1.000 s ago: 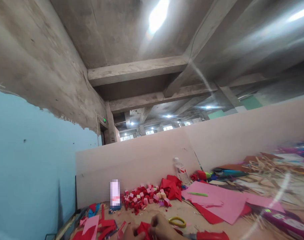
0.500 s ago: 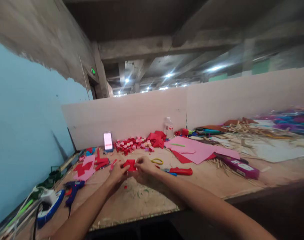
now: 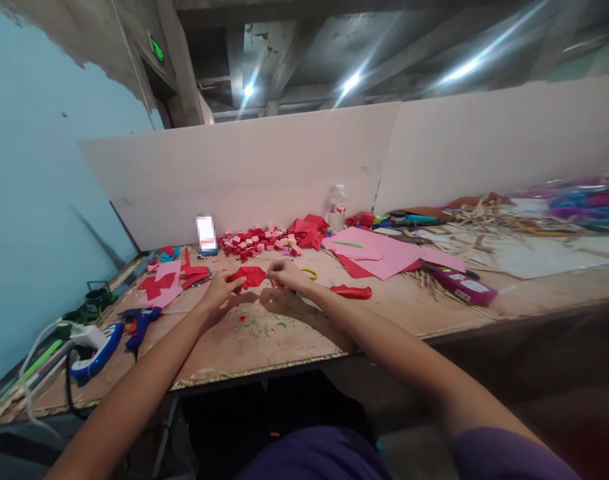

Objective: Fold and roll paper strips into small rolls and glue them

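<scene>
A red piece of folded paper [image 3: 251, 276] is held just above the wooden table [image 3: 284, 333] between both hands. My left hand [image 3: 219, 289] pinches its left edge and my right hand [image 3: 283, 273] grips its right edge. Behind the paper lies a heap of small red and pink paper cubes [image 3: 257, 241]. Yellow-handled scissors [image 3: 310, 273] lie just right of my right hand, and a red-handled cutter [image 3: 351, 291] lies further right.
Pink and red paper sheets [image 3: 384, 253] lie at the right, with a purple box [image 3: 464, 287] and wooden sticks [image 3: 479, 217]. A blue glue gun [image 3: 139, 320], red scraps [image 3: 171, 280] and a phone [image 3: 205, 235] are at left. A bottle [image 3: 337, 207] stands by the white partition [image 3: 284, 167].
The view tilted down from the ceiling to the table. Both hands stayed on the red paper, which now looks more spread out between them.
</scene>
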`<move>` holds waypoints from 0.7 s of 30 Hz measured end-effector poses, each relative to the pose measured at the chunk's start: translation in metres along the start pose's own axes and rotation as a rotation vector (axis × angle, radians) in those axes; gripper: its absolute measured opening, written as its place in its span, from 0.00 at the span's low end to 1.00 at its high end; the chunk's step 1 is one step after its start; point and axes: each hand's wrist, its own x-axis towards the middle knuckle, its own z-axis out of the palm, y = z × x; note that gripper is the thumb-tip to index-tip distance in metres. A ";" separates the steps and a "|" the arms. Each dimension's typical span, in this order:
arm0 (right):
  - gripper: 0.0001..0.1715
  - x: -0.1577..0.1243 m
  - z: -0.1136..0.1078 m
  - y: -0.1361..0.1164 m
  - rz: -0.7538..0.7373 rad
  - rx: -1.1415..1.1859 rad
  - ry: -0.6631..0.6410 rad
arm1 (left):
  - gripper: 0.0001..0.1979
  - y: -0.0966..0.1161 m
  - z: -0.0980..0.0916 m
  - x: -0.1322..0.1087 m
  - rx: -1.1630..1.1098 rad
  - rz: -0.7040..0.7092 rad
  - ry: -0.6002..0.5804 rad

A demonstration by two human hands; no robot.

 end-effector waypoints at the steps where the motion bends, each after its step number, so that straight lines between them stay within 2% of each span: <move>1: 0.13 0.000 0.001 0.000 0.006 -0.008 0.015 | 0.14 0.000 0.000 -0.001 -0.003 0.001 -0.006; 5: 0.08 0.002 0.004 -0.001 0.030 -0.001 0.048 | 0.16 0.004 0.000 -0.003 -0.015 -0.016 -0.038; 8: 0.04 0.002 0.005 -0.001 0.032 0.039 0.022 | 0.18 0.007 0.002 -0.005 -0.024 -0.040 -0.067; 14: 0.06 -0.001 0.009 -0.001 0.025 0.139 -0.071 | 0.18 0.011 0.004 -0.007 -0.050 -0.062 -0.106; 21: 0.08 -0.003 0.009 -0.001 0.041 0.194 -0.076 | 0.16 0.012 0.001 -0.002 -0.076 -0.044 -0.077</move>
